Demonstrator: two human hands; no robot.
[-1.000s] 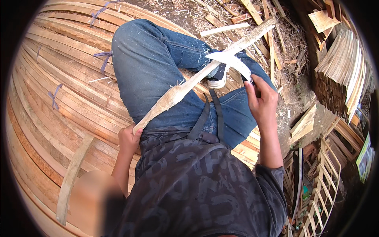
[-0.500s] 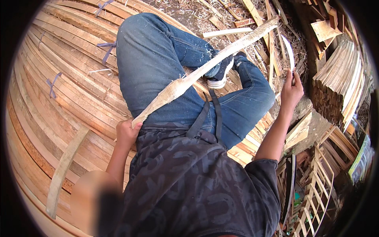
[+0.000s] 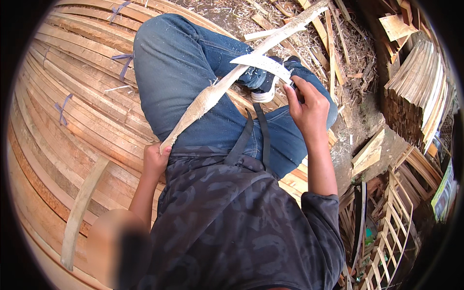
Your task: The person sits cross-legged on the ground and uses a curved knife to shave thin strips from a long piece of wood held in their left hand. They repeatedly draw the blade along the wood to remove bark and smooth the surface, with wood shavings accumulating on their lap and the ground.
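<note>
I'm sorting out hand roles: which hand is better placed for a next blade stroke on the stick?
Probably the right hand: it grips the curved blade, which crosses over the wooden stick near mid-length. The left hand is occupied, gripping the stick's near end.

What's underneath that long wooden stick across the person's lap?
Under the long wooden stick you can see blue jeans; farther out, it crosses above a pale strip and ground scattered with shavings. Whatever is directly beneath the stick is covered, so I can't tell.
</note>
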